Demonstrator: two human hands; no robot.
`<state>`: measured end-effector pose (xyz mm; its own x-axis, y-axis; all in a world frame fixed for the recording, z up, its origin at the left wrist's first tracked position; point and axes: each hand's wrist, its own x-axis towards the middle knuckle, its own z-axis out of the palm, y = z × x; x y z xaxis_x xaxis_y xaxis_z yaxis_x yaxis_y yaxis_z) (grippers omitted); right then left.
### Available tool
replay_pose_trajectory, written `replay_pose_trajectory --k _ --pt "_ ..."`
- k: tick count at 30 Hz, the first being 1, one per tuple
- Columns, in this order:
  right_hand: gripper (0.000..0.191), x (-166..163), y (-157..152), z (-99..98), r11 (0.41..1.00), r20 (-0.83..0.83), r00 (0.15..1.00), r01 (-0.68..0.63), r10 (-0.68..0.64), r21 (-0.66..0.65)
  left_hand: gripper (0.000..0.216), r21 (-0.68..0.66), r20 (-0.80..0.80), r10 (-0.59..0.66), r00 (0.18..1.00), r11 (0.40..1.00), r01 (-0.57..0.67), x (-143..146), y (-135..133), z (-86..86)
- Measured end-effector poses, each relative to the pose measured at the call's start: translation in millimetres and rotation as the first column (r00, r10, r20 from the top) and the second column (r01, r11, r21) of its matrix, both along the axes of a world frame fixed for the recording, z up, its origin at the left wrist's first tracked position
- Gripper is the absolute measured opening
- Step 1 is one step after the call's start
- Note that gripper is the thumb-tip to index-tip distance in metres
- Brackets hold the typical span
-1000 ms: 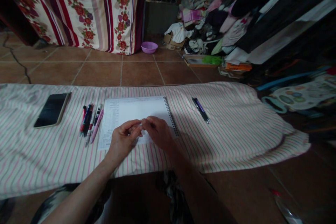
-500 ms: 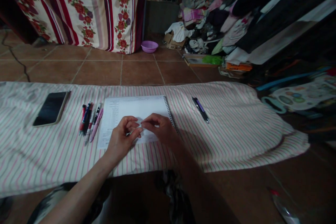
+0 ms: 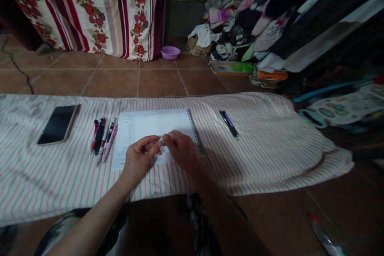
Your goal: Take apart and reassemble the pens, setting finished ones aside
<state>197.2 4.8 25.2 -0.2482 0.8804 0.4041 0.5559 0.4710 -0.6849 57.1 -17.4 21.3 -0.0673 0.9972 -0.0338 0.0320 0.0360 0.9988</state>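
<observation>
My left hand (image 3: 140,159) and my right hand (image 3: 180,150) meet fingertip to fingertip over the lower part of a spiral notebook (image 3: 150,126) open on a striped cloth (image 3: 264,148). Both pinch a small pale thing between them; it is too small and too hidden to name. Left of the notebook lie several pens (image 3: 103,139) side by side. A single dark pen with a purple part (image 3: 229,124) lies to the right of the notebook.
A dark phone (image 3: 58,124) lies on the cloth at far left. Beyond the cloth is tiled floor (image 3: 156,82), a flowered curtain (image 3: 99,8), a purple bowl (image 3: 170,53) and a heap of clothes (image 3: 249,20). A plastic bottle (image 3: 325,236) lies at lower right.
My fingers have shifted slightly around the small thing, parting a little and closing together again. The hands stay over the notebook. Nothing else has moved.
</observation>
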Motion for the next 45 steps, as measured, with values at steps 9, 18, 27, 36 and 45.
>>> replay_pose_trajectory --k 9,18,27,36,45 --pt "0.018 8 5 -0.1 0.97 -0.325 0.932 -0.209 0.16 -0.122 0.026 -0.1 0.102 -0.073 0.992 0.992 0.083 -3 0 10.2" --pt "0.011 12 5 5.4 0.939 -0.328 0.935 -0.228 0.137 -0.258 0.03 0.004 0.143 -0.094 0.985 0.996 0.095 -2 -1 7.3" --pt "0.031 0 0 3.1 1.0 0.028 1.0 0.008 -0.007 -0.011 0.017 0.081 -0.181 -0.121 0.976 0.987 0.137 -4 -4 -1.8" --pt "0.022 5 1 3.4 0.97 -0.285 0.958 -0.1 0.034 -0.221 0.025 -0.063 0.133 -0.074 0.988 0.995 0.083 -2 2 5.8" --pt "0.012 6 3 3.1 0.95 -0.366 0.93 -0.154 0.046 -0.271 0.026 -0.107 0.155 -0.103 0.983 0.987 0.12 -1 0 12.7"
